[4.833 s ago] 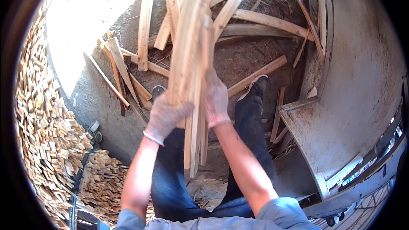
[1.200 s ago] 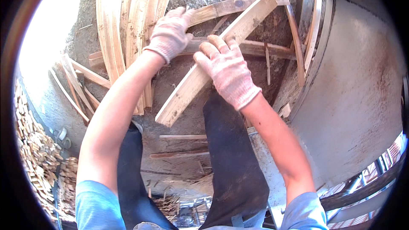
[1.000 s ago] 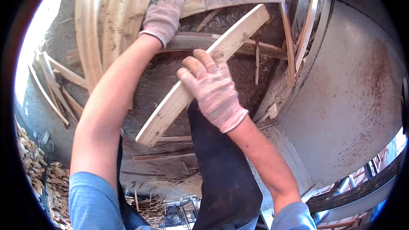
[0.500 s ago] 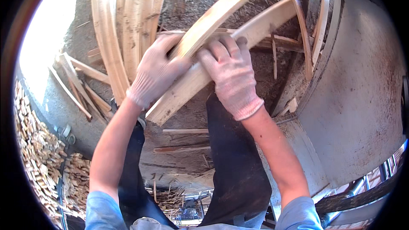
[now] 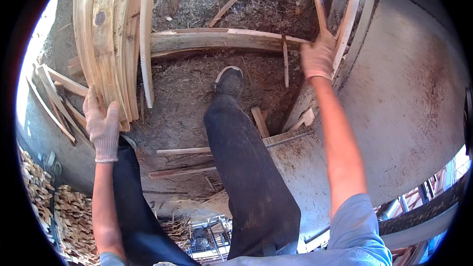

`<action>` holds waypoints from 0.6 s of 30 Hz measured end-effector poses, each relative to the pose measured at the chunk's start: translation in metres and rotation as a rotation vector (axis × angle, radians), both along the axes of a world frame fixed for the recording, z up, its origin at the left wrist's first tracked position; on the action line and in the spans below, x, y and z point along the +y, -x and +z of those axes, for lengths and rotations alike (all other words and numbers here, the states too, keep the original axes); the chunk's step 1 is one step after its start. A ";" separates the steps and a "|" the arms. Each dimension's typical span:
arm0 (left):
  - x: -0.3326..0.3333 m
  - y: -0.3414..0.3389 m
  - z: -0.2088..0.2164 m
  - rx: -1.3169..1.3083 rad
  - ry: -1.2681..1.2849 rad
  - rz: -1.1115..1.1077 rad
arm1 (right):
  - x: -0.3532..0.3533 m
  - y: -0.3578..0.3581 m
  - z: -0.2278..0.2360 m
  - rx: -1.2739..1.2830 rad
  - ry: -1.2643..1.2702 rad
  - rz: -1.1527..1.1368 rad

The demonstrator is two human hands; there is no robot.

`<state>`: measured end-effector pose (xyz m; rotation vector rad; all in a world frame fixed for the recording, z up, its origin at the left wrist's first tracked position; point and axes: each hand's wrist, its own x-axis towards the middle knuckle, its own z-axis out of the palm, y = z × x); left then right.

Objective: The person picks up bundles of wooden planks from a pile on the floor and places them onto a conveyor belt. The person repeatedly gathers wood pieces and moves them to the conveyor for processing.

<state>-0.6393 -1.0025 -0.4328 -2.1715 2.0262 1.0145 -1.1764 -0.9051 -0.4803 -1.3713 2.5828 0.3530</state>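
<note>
A stack of long, slightly curved wooden boards (image 5: 103, 44) lies at the upper left. My left hand (image 5: 102, 125), in a pale knitted glove, rests at the near ends of these boards with fingers stretched out and thumb apart. One narrow board (image 5: 147, 39) lies along the stack's right side. At the upper right my gloved right hand (image 5: 319, 58), somewhat blurred, is closed around the near end of a thin brown wooden strip (image 5: 318, 2). Its fingertips are partly hidden.
A curved board (image 5: 217, 42) lies crosswise ahead of my foot (image 5: 229, 80). Strips (image 5: 349, 24) lean beside a large metal panel (image 5: 399, 103) on the right. Loose offcuts (image 5: 54, 96) lie left, above piled wood pieces (image 5: 74, 216). Thin sticks (image 5: 182, 151) lie between my legs.
The two boards my hands held are out of them. My left hand has moved left to the stack, my right hand to the strip at upper right. My foot has come into view.
</note>
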 end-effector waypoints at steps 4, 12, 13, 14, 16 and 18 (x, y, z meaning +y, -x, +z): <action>0.002 0.040 0.025 0.116 0.204 -0.237 | 0.029 0.059 0.007 -0.071 -0.406 -0.564; 0.060 0.104 0.061 0.307 -0.100 -0.283 | 0.085 -0.056 -0.021 -0.247 -0.053 -0.759; 0.065 0.107 0.069 0.296 -0.155 -0.300 | 0.098 -0.066 -0.037 -0.220 -0.118 -0.736; 0.072 0.104 0.075 0.293 -0.186 -0.284 | 0.095 -0.071 -0.045 -0.277 -0.087 -0.772; 0.078 0.093 0.085 0.264 -0.261 -0.252 | 0.080 -0.078 -0.060 -0.281 -0.060 -0.900; 0.085 0.081 0.090 0.274 -0.339 -0.189 | 0.091 -0.058 -0.077 -0.503 0.185 -1.049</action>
